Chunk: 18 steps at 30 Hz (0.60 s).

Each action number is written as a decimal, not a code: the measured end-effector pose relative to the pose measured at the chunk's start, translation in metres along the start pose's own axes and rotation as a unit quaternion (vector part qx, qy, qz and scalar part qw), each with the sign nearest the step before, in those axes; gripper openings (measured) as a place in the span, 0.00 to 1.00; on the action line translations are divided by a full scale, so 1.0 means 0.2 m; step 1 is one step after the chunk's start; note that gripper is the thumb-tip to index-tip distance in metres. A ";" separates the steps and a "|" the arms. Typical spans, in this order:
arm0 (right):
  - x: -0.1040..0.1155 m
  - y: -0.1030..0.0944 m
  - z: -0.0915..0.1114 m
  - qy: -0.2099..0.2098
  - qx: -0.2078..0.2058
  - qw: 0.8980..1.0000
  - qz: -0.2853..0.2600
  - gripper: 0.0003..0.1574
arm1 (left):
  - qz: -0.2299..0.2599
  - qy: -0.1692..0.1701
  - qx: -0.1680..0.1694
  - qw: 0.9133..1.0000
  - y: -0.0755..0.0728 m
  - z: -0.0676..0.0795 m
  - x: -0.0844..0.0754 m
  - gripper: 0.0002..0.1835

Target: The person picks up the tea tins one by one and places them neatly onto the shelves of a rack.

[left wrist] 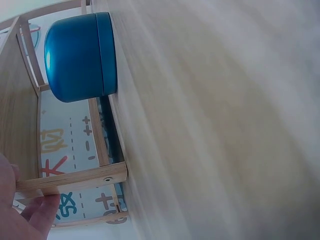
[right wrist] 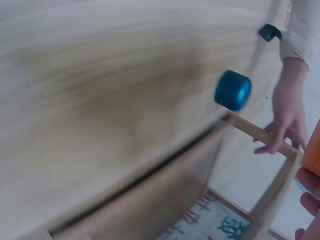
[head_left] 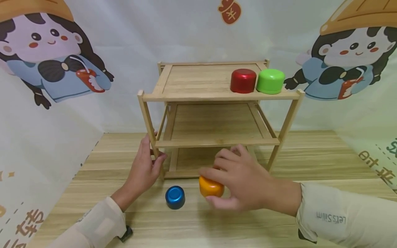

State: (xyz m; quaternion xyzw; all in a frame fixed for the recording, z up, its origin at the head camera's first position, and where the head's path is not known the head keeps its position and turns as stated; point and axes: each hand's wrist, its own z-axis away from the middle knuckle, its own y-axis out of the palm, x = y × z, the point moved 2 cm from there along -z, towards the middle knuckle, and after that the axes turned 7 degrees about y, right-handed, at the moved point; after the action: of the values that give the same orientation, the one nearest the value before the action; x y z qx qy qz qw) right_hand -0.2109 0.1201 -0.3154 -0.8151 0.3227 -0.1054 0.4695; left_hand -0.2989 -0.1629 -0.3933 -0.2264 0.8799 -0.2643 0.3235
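Observation:
My left hand (head_left: 143, 168) grips the left front post (head_left: 148, 119) of a small wooden three-tier shelf (head_left: 217, 143), thumb on the near side. With thumb and fingers my right hand (head_left: 243, 179) holds an orange round canister (head_left: 211, 187) in front of the bottom tier. That canister (right wrist: 314, 152) shows only partly in the right wrist view. Between the hands a blue metal canister (head_left: 175, 197) stands on the table; the left wrist view shows a seam round the same blue canister (left wrist: 77, 57). Red (head_left: 243, 81) and green (head_left: 271, 81) canisters sit side by side on the top tier, front right.
The shelf stands on a wood-grain table (head_left: 310, 155). Behind it and at both sides hangs a pale printed sheet (head_left: 130, 31) with cartoon figures. A dark band (head_left: 126, 234) shows at the left sleeve.

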 end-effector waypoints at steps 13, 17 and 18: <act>-0.04 -0.21 -0.14 -0.015 -0.034 0.999 -0.001 0.29 | -0.001 -0.002 0.000 1.000 0.00 0.00 0.00 0.43; -0.05 -0.25 -0.17 -0.008 -0.039 0.999 -0.016 0.29 | -0.001 0.000 -0.001 1.000 0.00 0.00 0.00 0.43; -0.06 -0.26 -0.17 -0.006 -0.042 0.999 -0.020 0.28 | -0.001 0.000 -0.001 1.000 0.00 0.00 0.00 0.43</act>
State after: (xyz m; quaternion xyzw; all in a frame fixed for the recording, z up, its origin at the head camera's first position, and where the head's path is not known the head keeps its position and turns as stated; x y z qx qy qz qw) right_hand -0.2139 0.1214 -0.2518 -0.8410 0.3077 -0.0965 0.4345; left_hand -0.2987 -0.1624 -0.3937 -0.2272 0.8803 -0.2634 0.3227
